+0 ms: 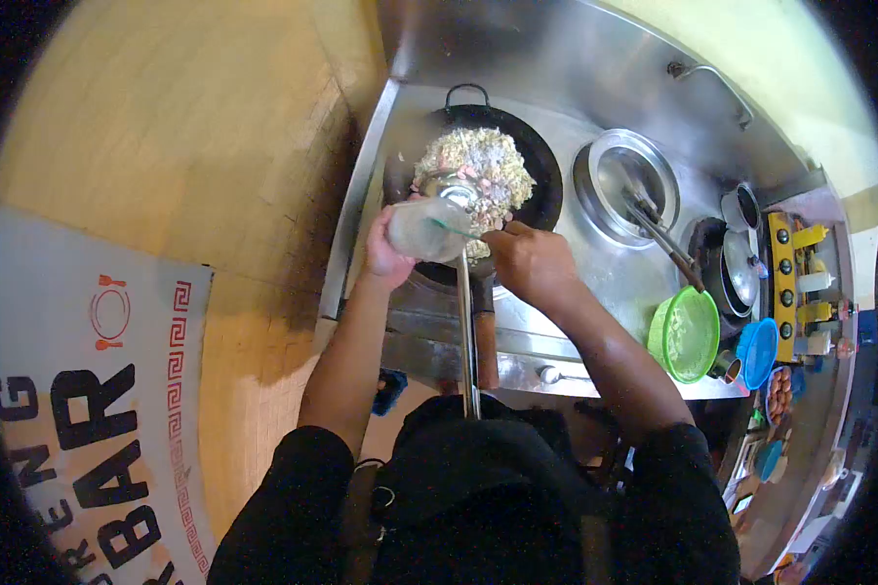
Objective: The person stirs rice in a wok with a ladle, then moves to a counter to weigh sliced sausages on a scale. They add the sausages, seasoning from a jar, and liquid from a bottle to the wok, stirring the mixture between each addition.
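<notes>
My left hand (388,255) is wrapped round a clear plastic container (421,234) with whitish contents, tilted above the wok. In my right hand (534,265) is the end of a thin green spoon (451,228), whose other end reaches into the container. Below both hands lies a black wok (548,171) with a loop handle at its far side. It holds a heap of fried rice (488,161) with pink pieces in it. A metal ladle (467,341) rests in the wok, its long handle pointing toward my body beside the wok's wooden handle (485,346).
Right of the wok, a metal pot (595,210) contains a long-handled utensil. Farther right stand a green basket (693,341), a blue bowl (758,349), a lidded pan (741,273) and several sauce bottles (816,282). A steel splashback (517,49) borders the stove; a printed banner (98,390) hangs left.
</notes>
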Demonstrator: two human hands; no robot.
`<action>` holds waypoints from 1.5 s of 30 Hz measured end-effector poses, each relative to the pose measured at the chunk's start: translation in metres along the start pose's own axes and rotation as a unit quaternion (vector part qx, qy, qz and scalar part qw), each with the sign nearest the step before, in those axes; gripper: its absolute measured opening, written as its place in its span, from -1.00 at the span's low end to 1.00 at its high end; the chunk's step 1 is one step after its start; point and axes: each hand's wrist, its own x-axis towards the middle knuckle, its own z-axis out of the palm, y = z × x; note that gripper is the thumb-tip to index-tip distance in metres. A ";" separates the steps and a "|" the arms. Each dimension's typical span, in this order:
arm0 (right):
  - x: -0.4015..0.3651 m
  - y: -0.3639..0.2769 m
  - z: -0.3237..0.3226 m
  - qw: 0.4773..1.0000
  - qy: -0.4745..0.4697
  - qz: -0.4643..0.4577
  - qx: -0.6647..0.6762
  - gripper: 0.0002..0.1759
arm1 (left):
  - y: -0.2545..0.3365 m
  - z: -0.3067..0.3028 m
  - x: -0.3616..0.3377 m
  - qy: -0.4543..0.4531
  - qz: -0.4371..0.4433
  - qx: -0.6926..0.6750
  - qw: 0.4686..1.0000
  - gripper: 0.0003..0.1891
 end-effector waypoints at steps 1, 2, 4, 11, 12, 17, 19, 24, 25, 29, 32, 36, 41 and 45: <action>0.002 0.001 0.007 1.000 -0.009 0.012 0.008 -0.82 | 0.000 0.006 0.002 -0.003 0.003 0.002 1.000 -0.44; 0.004 0.003 0.012 0.999 -0.018 0.026 0.017 -0.83 | 0.000 0.011 0.003 0.006 0.005 0.002 1.000 -0.44; -0.001 0.010 0.017 0.990 -0.052 0.073 0.113 -0.83 | -0.002 0.012 0.003 0.017 0.004 0.001 1.000 -0.44; -0.032 0.030 0.039 0.796 -0.050 0.238 0.554 -0.80 | -0.002 0.010 0.000 -0.013 -0.025 -0.021 0.999 -0.44; -0.036 0.032 0.041 0.796 -0.046 0.241 0.554 -0.80 | -0.002 0.009 0.001 -0.020 -0.011 -0.019 1.000 -0.44; -0.042 0.034 0.043 0.787 -0.045 0.267 0.555 -0.82 | -0.004 0.009 0.004 0.014 -0.018 -0.024 0.999 -0.38; -0.044 0.036 0.047 0.790 -0.048 0.268 0.549 -0.82 | -0.003 0.010 0.004 0.024 -0.024 -0.027 0.999 -0.38; -0.044 0.036 0.048 0.788 -0.043 0.262 0.556 -0.83 | -0.006 0.008 0.007 0.014 -0.036 -0.021 0.999 -0.45; -0.044 0.036 0.049 0.787 -0.046 0.267 0.555 -0.83 | -0.006 0.008 0.007 0.014 -0.036 -0.022 0.999 -0.45; -0.042 0.035 0.047 0.777 -0.041 0.267 0.568 -0.83 | -0.008 0.007 0.008 0.010 -0.036 -0.014 0.999 -0.39; -0.042 0.040 0.050 0.783 -0.051 0.286 0.550 -0.83 | -0.009 0.006 0.008 0.007 -0.037 -0.013 0.999 -0.40; -0.046 0.051 0.046 0.774 -0.038 0.293 0.559 -0.83 | -0.006 -0.003 0.012 0.015 -0.023 0.009 1.000 -0.43; -0.041 0.081 0.072 0.921 0.030 0.249 0.298 -0.79 | 0.021 -0.036 -0.001 0.075 -0.008 0.018 0.997 -0.34; -0.053 0.075 0.110 0.978 0.095 0.181 0.049 -0.60 | 0.035 -0.037 -0.021 0.143 0.046 -0.020 0.988 -0.33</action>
